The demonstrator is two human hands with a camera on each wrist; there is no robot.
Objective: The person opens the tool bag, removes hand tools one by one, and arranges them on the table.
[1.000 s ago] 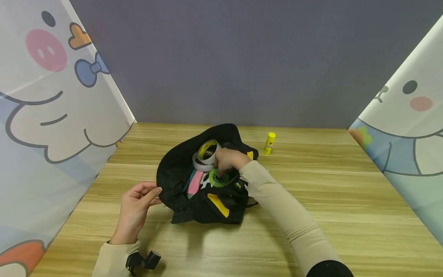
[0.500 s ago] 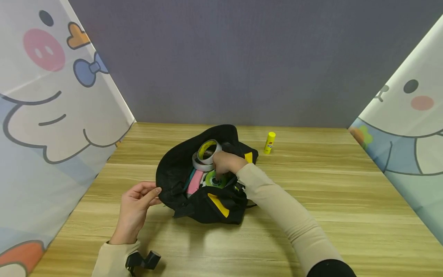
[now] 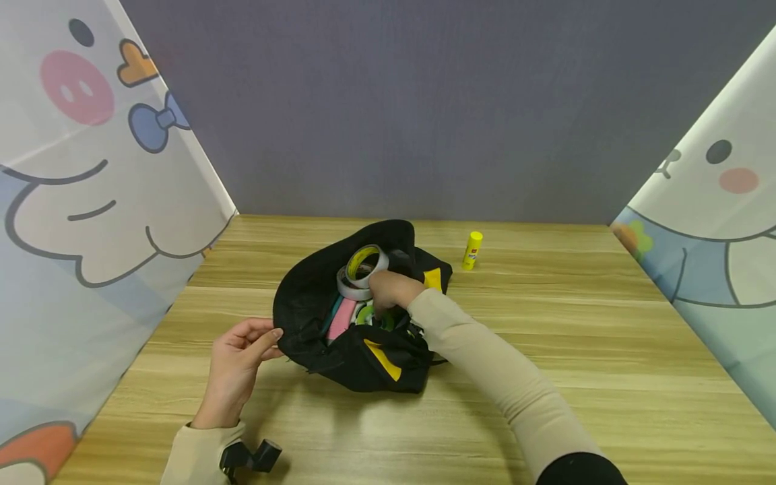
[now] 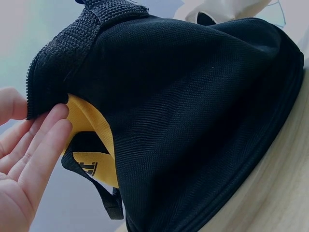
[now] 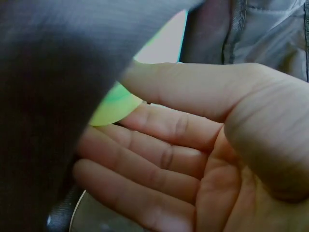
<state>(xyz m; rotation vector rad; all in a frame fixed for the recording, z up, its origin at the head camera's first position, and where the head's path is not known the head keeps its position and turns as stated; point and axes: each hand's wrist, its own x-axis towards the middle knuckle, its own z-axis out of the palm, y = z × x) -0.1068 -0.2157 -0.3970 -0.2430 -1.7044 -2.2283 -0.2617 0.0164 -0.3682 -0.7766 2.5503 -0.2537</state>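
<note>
A black zippered bag [image 3: 309,289] with yellow patches lies open on the wooden table. At its left edge, my left hand [image 3: 242,357] pinches the rim between thumb and fingers; the zipper edge shows in the left wrist view. My right hand [image 3: 394,292] reaches into the bag. Between its thumb and index finger lies a lime-green disc [image 5: 118,106], partly covered by dark cloth that also hides the fingertips. Inside the bag, two rolls of white tape [image 3: 370,277] rest one against the other, left of the right hand. A pink block [image 3: 342,318] lies nearer the front.
A yellow glue stick [image 3: 472,250] stands on the table [image 3: 576,303] right of the bag. Behind rises a grey panel [image 3: 424,108], with cartoon-printed sheets [image 3: 79,188] at the sides. A thin teal item [image 3: 331,313] sits beside the pink block.
My right hand has shifted slightly left and lower in the bag. The green disc has moved left with it and shows less. My left hand keeps its place on the rim.
</note>
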